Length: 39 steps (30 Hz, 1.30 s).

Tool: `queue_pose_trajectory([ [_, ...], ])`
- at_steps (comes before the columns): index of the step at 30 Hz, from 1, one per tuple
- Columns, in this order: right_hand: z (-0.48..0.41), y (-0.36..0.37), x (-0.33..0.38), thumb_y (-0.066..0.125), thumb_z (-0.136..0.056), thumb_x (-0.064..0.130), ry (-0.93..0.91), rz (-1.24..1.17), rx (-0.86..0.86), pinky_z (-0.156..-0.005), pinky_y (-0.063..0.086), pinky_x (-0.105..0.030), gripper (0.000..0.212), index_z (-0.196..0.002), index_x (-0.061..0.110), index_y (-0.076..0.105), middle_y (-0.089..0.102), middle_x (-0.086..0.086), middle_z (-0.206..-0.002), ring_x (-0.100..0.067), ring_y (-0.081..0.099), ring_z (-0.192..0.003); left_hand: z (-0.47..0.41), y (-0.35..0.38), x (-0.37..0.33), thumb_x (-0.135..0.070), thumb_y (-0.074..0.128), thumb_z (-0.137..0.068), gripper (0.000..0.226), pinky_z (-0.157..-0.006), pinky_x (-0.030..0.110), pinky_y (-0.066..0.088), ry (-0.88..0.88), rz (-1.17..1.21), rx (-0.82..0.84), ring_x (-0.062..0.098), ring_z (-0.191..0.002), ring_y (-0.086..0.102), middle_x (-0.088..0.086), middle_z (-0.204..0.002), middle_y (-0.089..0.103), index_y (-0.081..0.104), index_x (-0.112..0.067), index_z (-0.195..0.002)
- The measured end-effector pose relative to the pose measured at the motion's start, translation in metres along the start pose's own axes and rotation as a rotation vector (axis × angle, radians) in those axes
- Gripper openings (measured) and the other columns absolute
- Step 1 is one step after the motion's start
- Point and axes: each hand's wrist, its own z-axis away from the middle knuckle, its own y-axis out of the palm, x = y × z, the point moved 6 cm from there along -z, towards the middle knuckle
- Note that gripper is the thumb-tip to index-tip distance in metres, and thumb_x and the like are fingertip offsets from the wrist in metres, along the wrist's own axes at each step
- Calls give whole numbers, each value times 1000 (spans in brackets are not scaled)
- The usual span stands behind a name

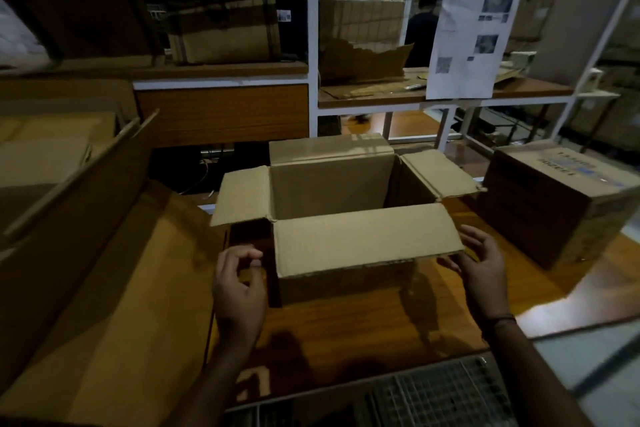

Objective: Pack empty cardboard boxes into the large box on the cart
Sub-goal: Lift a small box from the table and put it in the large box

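Reaching in from both sides, are they? Why bracket the open cardboard box (332, 184) like that?
— To lift it square, I'd say. The left hand (239, 288) hangs by the box's near left corner, its grip loosely curled and holding nothing. The right hand (485, 270) sits at the right end of the near flap (367, 239), grip wide, fingers spread. Whether it touches the flap I cannot tell
And the box itself?
— Upright on the wooden worktop (346, 333), in the middle, all four flaps folded outward, nothing visible inside
Where would it go?
— Probably into the large box (104, 236) at the left, just beside the left hand, with its flap raised. The wire mesh (433, 395) at the bottom edge may be the cart, though I can't be sure
Anything in the way?
— The splayed flaps are the nuisance. The left one reaches toward the large box, and the right one toward a closed carton (554, 204) on the worktop's right side. Behind rises a white rack (311, 45) holding more cardboard, with a printed sheet (467, 42) hung on it. A person (422, 28) stands beyond it, well apart from all this
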Motion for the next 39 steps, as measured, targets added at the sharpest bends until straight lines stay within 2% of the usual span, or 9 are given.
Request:
queue_pose_trajectory([
  [2, 9, 8, 8, 73, -91, 12, -67, -10, 59, -93, 57, -46, 48, -135, 19, 54, 60, 0, -133, -26, 62, -121, 5, 4, -7, 4, 63, -96, 29, -85, 12, 50, -19, 48, 89, 4, -119, 57, -1, -126, 63, 67, -22, -108],
  [4, 11, 16, 25, 79, -85, 35, -139, 7, 41, -95, 54, -43, 58, -135, 21, 52, 60, 2, -131, -23, 60, -122, 7, 10, -12, -8, 63, -101, 23, -89, 3, 42, -29, 81, 162, -9, -129, 46, -2, -143, 56, 67, -18, -122],
  [8, -9, 37, 64, 80, -85, 41, -223, -18, -45, -80, 55, -19, 64, -131, 28, 38, 45, -1, -140, -18, 52, -127, 3, 19, -22, -39, 57, -101, 44, -110, 37, 42, -18, 76, 210, 13, -145, 40, -11, -158, 41, 55, -31, -145],
  [12, -41, 61, 88, 71, -79, 60, -417, 192, -121, -97, 46, -13, 79, -131, 8, 41, 35, -13, -139, -8, 41, -118, -5, 28, -34, -28, 63, -101, 58, -111, 42, 37, -53, -18, 245, 21, -149, 32, -2, -162, 36, 44, -51, -151],
  [16, -55, 72, 74, 71, -88, 46, -465, 533, -192, -106, 41, -63, 56, -128, 16, 47, 33, -17, -149, -34, 38, -135, -4, 38, -38, -28, 65, -100, 69, -115, 47, 37, -107, -53, 294, 27, -152, 27, 5, -167, 28, 32, -59, -152],
  [20, -34, 70, 49, 66, -96, 35, -578, 716, -156, -107, 33, -62, 31, -122, 20, 59, 32, -14, -153, -38, 30, -140, 3, 43, -36, -30, 65, -100, 78, -110, 54, 46, -132, -101, 342, 30, -154, 25, 4, -171, 17, 20, -66, -152],
  [26, 0, 65, -10, 81, -82, 19, -698, 709, 90, -104, 47, -63, 71, -144, 21, 45, 21, -21, -160, -43, 28, -145, 25, 46, -27, -27, 66, -99, 84, -103, 30, 40, -50, -191, 366, 21, -154, 19, -9, -172, 3, 14, -61, -156],
  [34, -15, 72, -23, 92, -70, 28, -605, 732, 297, -100, 51, -64, 121, -158, 45, 11, -23, -6, -168, -41, -3, -154, 24, 65, -18, -20, 80, -89, 105, -111, 38, 29, -44, -224, 468, 12, -148, -1, -7, -168, -18, 11, -55, -159],
  [39, -29, 74, 28, 92, -66, 46, -744, 789, 305, -105, 44, -65, 123, -161, 35, 15, -10, -12, -170, -43, 5, -154, -2, 67, -41, -26, 92, -75, 127, -119, 51, 28, 44, -327, 479, 28, -156, -12, -4, -164, -28, 0, -72, -148],
])
